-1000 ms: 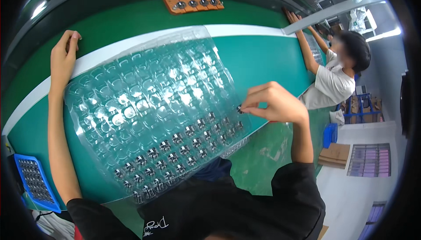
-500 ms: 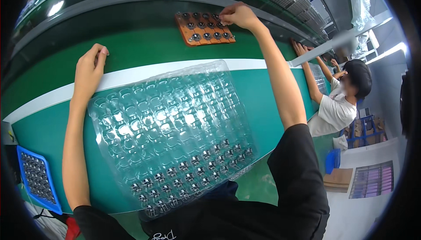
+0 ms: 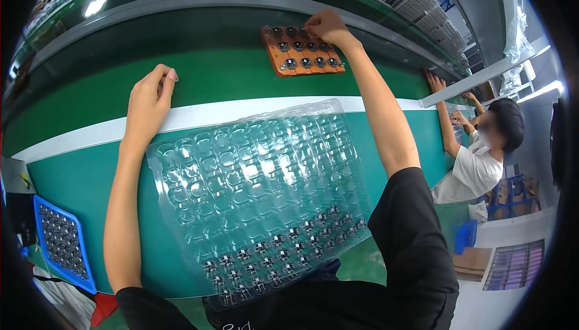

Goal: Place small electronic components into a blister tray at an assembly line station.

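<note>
My right hand [image 3: 328,28] is over the far right corner of an orange fixture block [image 3: 272,58], its fingertips pinched together at the far row. What they grip, if anything, is hidden. Small round black parts [image 3: 291,63] sit in rows in the block, which lies on the green belt [image 3: 211,67]. To the left my left hand [image 3: 151,95] hovers or rests at the belt's near edge, its fingers curled in with the thumb against them; their contents cannot be seen. Closer to me lies a clear plastic blister tray [image 3: 241,170], with several small black and silver parts [image 3: 277,239] in its near rows.
A blue tray [image 3: 90,272] full of similar parts stands at the left. White edging [image 3: 78,134] runs between the belt and the green tabletop [image 3: 78,179]. At the right, a metal post [image 3: 482,73] rises near a co-worker in a white shirt [image 3: 467,170]. Grey racks [image 3: 416,10] stand beyond.
The whole view has shifted, so things appear farther right and lower. Against the block, my right fingertips have moved a little left along its far row. My left hand keeps its curled shape.
</note>
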